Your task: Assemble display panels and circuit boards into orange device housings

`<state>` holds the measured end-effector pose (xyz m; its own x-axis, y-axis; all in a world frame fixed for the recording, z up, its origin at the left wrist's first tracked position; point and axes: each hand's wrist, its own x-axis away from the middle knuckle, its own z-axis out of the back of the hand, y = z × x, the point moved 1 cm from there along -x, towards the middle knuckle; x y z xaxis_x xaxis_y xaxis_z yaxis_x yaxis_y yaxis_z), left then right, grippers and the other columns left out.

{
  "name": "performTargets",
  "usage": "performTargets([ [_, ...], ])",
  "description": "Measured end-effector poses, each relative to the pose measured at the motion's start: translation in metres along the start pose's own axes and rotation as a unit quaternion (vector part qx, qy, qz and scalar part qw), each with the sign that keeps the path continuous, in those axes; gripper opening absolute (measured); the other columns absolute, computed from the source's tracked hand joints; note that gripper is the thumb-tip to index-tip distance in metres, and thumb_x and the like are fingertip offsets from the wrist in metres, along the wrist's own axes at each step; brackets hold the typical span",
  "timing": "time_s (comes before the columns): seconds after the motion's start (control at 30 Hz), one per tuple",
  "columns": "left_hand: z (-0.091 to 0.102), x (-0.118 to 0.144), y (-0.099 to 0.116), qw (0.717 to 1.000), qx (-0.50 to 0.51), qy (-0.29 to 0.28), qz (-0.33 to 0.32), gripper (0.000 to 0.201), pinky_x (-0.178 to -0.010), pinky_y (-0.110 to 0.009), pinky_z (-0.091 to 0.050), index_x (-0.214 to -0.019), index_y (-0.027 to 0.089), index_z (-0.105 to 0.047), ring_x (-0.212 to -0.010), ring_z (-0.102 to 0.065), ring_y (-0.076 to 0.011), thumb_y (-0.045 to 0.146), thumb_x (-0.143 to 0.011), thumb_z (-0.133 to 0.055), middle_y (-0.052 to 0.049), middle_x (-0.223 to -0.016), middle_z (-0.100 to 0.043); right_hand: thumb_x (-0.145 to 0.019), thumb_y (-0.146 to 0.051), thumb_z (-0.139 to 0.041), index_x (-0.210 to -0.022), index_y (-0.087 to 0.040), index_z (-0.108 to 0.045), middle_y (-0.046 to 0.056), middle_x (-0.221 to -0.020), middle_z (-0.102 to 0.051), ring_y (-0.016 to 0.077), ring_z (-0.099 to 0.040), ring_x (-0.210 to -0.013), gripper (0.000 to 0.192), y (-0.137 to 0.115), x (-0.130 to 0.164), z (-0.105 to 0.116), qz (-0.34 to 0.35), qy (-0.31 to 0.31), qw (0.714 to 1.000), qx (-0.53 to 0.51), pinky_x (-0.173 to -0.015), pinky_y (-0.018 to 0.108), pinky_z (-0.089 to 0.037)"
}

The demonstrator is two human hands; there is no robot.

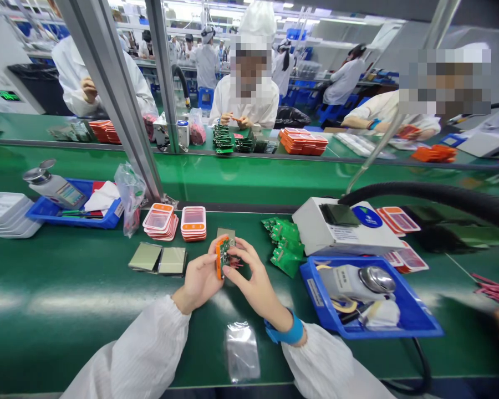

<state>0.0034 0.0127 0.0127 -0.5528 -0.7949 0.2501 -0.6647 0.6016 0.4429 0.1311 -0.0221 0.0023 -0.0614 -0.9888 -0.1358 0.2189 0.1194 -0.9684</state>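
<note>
My left hand (202, 280) grips an orange plastic casing (218, 260) by its edge, tilted up. A small green circuit board (225, 252) sits against the casing's open side, facing right. The fingers of my right hand (253, 277) close on the board's right edge, thumb low and fingertips above. Some thin pink wires (236, 262) show just behind these fingers. Left of my hands lie two stacks of square grey-green panels (144, 257). Behind them are two stacks of orange-and-white casings (160, 220). Green circuit boards (285, 244) are piled to the right.
A clear plastic bag (242, 352) lies near the front edge. At right a blue tray (374, 327) holds a dispenser bottle and tape, before a white box (328, 233). Another blue tray (77, 221) and white trays (8, 216) stand left. A metal post (120, 100) rises behind.
</note>
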Motion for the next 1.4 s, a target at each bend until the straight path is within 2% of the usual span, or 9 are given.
performTargets([
  [0.17, -0.005, 0.0, 0.002, 0.999, -0.001, 0.048, -0.022, 0.04, -0.098, -0.035, -0.039, -0.121, 0.017, -0.055, -0.102, -0.057, -0.0197, 0.023, -0.082, -0.048, -0.008, -0.11, -0.063, -0.072, -0.036, -0.073, -0.103, -0.023, -0.062, 0.01, -0.134, -0.05, 0.0254, -0.046, -0.127, 0.035, 0.005, -0.003, -0.003, -0.008, -0.016, 0.998, -0.067, -0.107, 0.043, -0.038],
  [0.33, -0.008, 0.002, 0.002, 0.998, -0.011, 0.053, -0.022, 0.039, -0.094, -0.036, -0.041, -0.122, 0.018, -0.056, -0.1, -0.057, -0.02, 0.023, -0.084, -0.047, -0.008, -0.111, -0.062, -0.065, -0.038, -0.077, -0.094, -0.021, -0.061, 0.011, -0.129, -0.056, 0.0257, -0.056, -0.115, 0.037, 0.006, -0.005, -0.005, -0.04, -0.017, 0.993, -0.108, -0.096, 0.041, -0.047],
  [0.57, -0.008, 0.003, 0.001, 0.999, -0.009, 0.045, -0.022, 0.04, -0.081, -0.033, -0.044, -0.121, 0.017, -0.056, -0.092, -0.057, -0.0196, 0.025, -0.083, -0.051, -0.008, -0.108, -0.063, -0.061, -0.035, -0.08, -0.094, -0.019, -0.059, 0.005, -0.092, -0.067, 0.0186, -0.063, -0.082, 0.041, 0.003, -0.006, -0.006, -0.076, -0.019, 0.987, -0.142, -0.078, 0.035, -0.052],
  [0.73, -0.01, 0.0, 0.002, 0.998, 0.009, 0.055, -0.015, 0.031, -0.078, -0.032, -0.045, -0.111, 0.017, -0.061, -0.08, -0.056, -0.0174, 0.026, -0.086, -0.045, -0.007, -0.098, -0.062, -0.054, -0.028, -0.084, -0.094, -0.021, -0.059, 0.004, -0.09, -0.069, 0.0181, -0.063, -0.081, 0.048, 0.0, -0.008, -0.003, -0.092, -0.02, 0.973, -0.211, -0.077, 0.034, -0.053],
  [0.83, -0.009, -0.001, 0.003, 0.997, 0.028, 0.067, -0.001, 0.029, -0.071, -0.031, -0.046, -0.102, 0.014, -0.062, -0.072, -0.056, -0.016, 0.027, -0.088, -0.04, -0.007, -0.088, -0.061, -0.053, -0.025, -0.085, -0.101, -0.022, -0.059, 0.004, -0.099, -0.07, 0.0192, -0.065, -0.089, 0.055, -0.006, -0.01, 0.002, -0.107, -0.037, 0.955, -0.273, -0.084, 0.036, -0.052],
  [1.0, -0.005, -0.003, 0.007, 0.994, 0.046, 0.1, 0.019, 0.03, -0.064, -0.027, -0.047, -0.092, 0.012, -0.061, -0.068, -0.058, -0.0157, 0.03, -0.09, -0.037, -0.007, -0.079, -0.061, -0.062, -0.037, -0.079, -0.109, -0.021, -0.062, 0.008, -0.11, -0.069, 0.025, -0.064, -0.103, 0.053, -0.016, -0.012, 0.012, -0.128, -0.094, 0.922, -0.354, -0.096, 0.044, -0.047],
  [1.1, -0.006, -0.003, 0.009, 0.993, 0.052, 0.101, 0.025, 0.03, -0.059, -0.025, -0.046, -0.089, 0.012, -0.061, -0.059, -0.056, -0.0133, 0.03, -0.09, -0.037, -0.005, -0.068, -0.059, -0.06, -0.051, -0.076, -0.101, -0.02, -0.065, 0.01, -0.105, -0.07, 0.0288, -0.065, -0.1, 0.053, -0.014, -0.011, 0.016, -0.137, -0.123, 0.903, -0.388, -0.095, 0.049, -0.047],
  [1.23, -0.01, -0.001, 0.009, 0.993, 0.051, 0.097, 0.046, 0.031, -0.05, -0.021, -0.043, -0.086, 0.011, -0.062, -0.048, -0.051, -0.011, 0.027, -0.09, -0.036, -0.003, -0.057, -0.055, -0.043, -0.06, -0.08, -0.091, -0.019, -0.067, 0.011, -0.102, -0.07, 0.0311, -0.066, -0.095, 0.064, -0.009, -0.007, 0.016, -0.18, -0.154, 0.882, -0.407, -0.09, 0.051, -0.049],
  [1.4, -0.01, 0.0, 0.008, 0.992, 0.055, 0.095, 0.057, 0.023, -0.039, -0.018, -0.032, -0.08, 0.012, -0.061, -0.036, -0.038, -0.0069, 0.027, -0.087, -0.045, 0.004, -0.046, -0.044, -0.044, -0.06, -0.081, -0.095, -0.019, -0.067, 0.009, -0.095, -0.071, 0.0272, -0.067, -0.087, 0.067, -0.014, -0.005, 0.01, -0.188, -0.187, 0.887, -0.378, -0.084, 0.045, -0.052],
])
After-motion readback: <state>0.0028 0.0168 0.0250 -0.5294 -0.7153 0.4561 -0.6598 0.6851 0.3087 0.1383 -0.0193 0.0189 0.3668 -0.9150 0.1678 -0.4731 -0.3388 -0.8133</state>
